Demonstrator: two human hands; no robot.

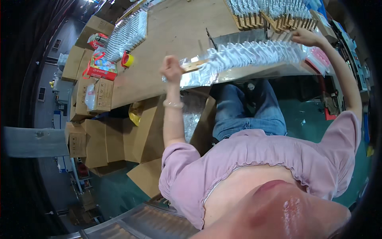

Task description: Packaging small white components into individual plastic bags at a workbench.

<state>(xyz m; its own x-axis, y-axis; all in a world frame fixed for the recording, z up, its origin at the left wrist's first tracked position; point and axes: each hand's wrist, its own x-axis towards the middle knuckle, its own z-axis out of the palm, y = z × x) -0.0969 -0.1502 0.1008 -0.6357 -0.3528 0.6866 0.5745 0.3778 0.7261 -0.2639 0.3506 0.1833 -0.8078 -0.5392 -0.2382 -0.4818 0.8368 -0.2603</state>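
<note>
A wooden rack (pixel 195 65), loaded with a dense row of clear-plastic-wrapped pieces (pixel 250 55), spans the space between my hands above the table's near edge. My left hand (pixel 172 69) is closed around its bare left end. My right hand (pixel 305 38) is closed at the far right end, its fingertips partly hidden. The row is smeared by motion, so the kind of wrapped piece cannot be made out. Beneath the rack lie a grey metal plate (pixel 242 36) and a clear plastic sheet (pixel 195 81) at the table edge.
More loaded racks stand at the back right (pixel 274 16) and back left (pixel 126 34) of the wooden table (pixel 175 28). Yellow tape (pixel 127 60) lies near a red box (pixel 102 67). Pink packets (pixel 318 59) lie at right. Open cartons (pixel 149 129) stand below left.
</note>
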